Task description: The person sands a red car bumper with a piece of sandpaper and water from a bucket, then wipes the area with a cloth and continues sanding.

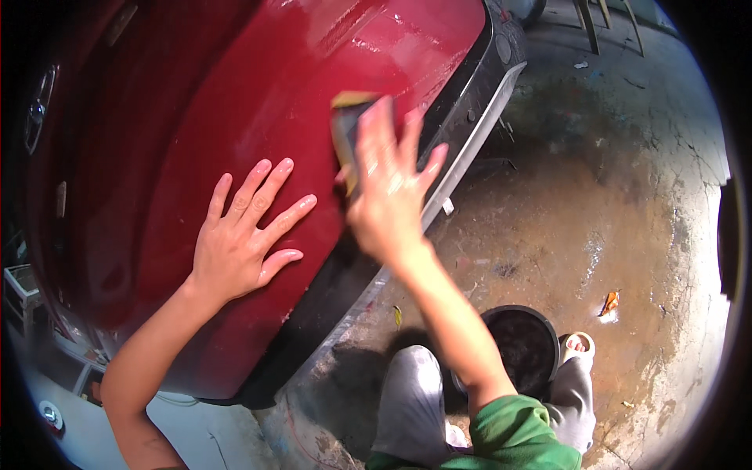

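A wet, glossy red vehicle body panel (258, 102) fills the left and middle of the view, with water streaks near its far edge. Fingers spread, my left hand (243, 243) lies flat on the red surface and holds nothing. Further up and to the right, my right hand (388, 200) presses a dark block with yellow edges (343, 129) against the panel. Its fingers reach over the block and the thumb is at the block's left side. Both block and hand are somewhat blurred, and the hand covers much of the block.
Black trim and a pale metal edge (478, 141) border the panel on the right. A black bucket (554, 333) stands between my legs on the stained, wet concrete floor (595, 196). A dry leaf (610, 303) lies to its right. Chair legs (589, 27) show at the far right.
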### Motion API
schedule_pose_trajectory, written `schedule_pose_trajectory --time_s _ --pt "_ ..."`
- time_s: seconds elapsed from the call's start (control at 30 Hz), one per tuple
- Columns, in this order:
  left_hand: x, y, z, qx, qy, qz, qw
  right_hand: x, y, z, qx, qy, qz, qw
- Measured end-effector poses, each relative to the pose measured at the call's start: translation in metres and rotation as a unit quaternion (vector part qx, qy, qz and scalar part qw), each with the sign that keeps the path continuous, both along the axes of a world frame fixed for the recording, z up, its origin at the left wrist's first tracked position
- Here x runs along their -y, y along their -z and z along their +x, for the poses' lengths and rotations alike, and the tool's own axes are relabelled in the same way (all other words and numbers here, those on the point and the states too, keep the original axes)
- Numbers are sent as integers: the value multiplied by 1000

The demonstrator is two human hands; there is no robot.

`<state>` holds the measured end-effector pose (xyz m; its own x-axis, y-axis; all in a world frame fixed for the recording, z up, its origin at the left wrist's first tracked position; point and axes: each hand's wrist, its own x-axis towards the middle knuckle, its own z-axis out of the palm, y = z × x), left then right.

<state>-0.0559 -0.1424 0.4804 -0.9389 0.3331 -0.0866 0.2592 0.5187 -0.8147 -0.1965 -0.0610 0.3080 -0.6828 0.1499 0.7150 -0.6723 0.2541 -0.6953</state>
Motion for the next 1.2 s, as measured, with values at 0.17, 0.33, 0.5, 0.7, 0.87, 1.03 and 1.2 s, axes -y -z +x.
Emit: schedule_pose_trajectory --time_s 0.17,0.33,0.5,0.7,0.87,1.03,1.2 --pt "7 6 19 40 27 -33 998 -45 -9 -119 -35 125 -27 991" --pt "23 13 37 40 36 -69 996 -35 -24 -80 -17 110 28 993" --pt "32 16 43 36 31 -62 997 -4 -23 0 -57 -58 -41 996" --pt "19 13 29 32 57 -60 996 -50 -36 -120 -5 137 -2 991" --pt "15 -20 39 -103 -4 -72 992 10 -27 33 -46 -81 10 996" --pt "21 -108 28 -207 8 16 978 -34 -25 -96 -54 124 19 991" --pt "55 -129 30 -218 26 91 971 5 -50 -6 -52 13 37 998"
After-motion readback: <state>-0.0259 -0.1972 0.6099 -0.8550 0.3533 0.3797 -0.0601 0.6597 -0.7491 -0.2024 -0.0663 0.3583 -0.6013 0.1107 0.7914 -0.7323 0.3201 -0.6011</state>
